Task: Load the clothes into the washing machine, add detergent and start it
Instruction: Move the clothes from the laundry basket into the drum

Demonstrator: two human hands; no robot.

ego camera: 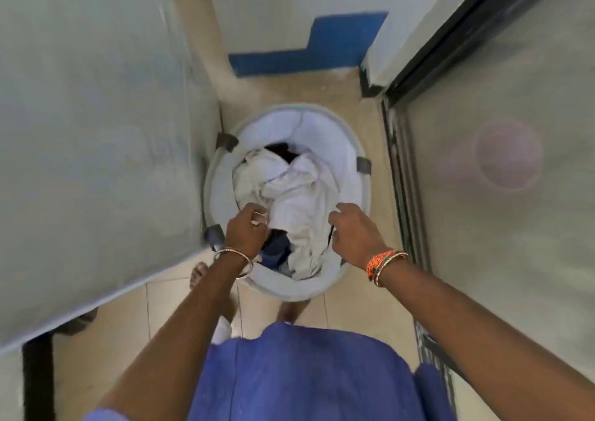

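Observation:
A round pale laundry basket [354, 150] stands on the tiled floor in front of me. It holds a crumpled white cloth [289, 195] on top, a dark blue garment [273, 253] at the near side and something dark [280, 150] at the far side. My left hand [246, 233] is over the basket's near left, its fingers curled into the white cloth's left edge. My right hand [354, 233] is over the near right, fingers curled on the cloth's right edge. Both wrists wear bangles.
A large white appliance or cabinet side [96, 130] fills the left, close to the basket. A frosted glass door in a dark frame [499, 195] runs along the right, with a pink bucket [508, 155] behind it. A white wall with blue tiles [306, 56] closes the far end.

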